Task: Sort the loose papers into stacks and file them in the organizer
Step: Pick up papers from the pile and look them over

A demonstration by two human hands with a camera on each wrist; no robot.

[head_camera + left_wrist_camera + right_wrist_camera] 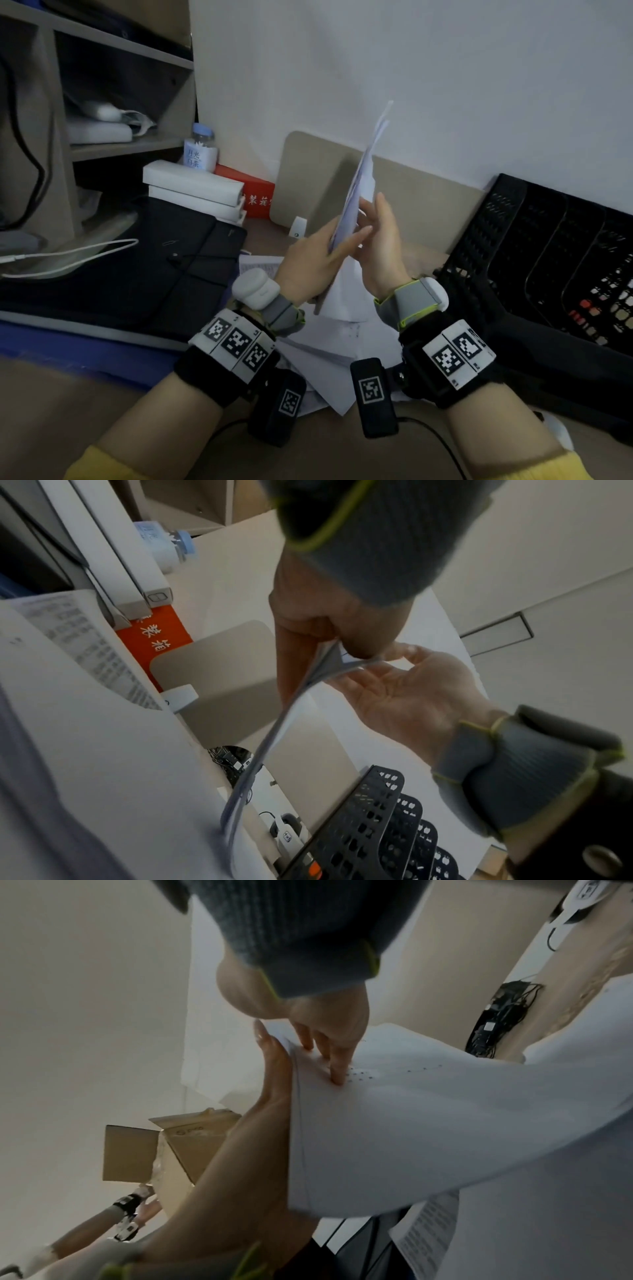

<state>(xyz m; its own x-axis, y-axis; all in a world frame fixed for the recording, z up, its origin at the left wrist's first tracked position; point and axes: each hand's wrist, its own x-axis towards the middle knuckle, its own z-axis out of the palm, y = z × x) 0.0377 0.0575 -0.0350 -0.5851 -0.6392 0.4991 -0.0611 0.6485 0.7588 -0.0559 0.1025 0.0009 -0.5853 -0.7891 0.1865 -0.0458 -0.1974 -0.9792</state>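
Note:
I hold a stack of white papers upright over the desk, about mid-view. My left hand grips its lower part, thumb and fingers pinching the edge. My right hand lies against the stack's right face with straight fingers; its palm is open. More loose papers lie in a heap on the desk under my wrists, some printed. The black perforated organizer lies tilted at the right, its slots showing.
A black zip case with a white cable lies at the left. Behind it stand white boxes, a red box and a small bottle. A beige board leans on the wall. Shelves fill the far left.

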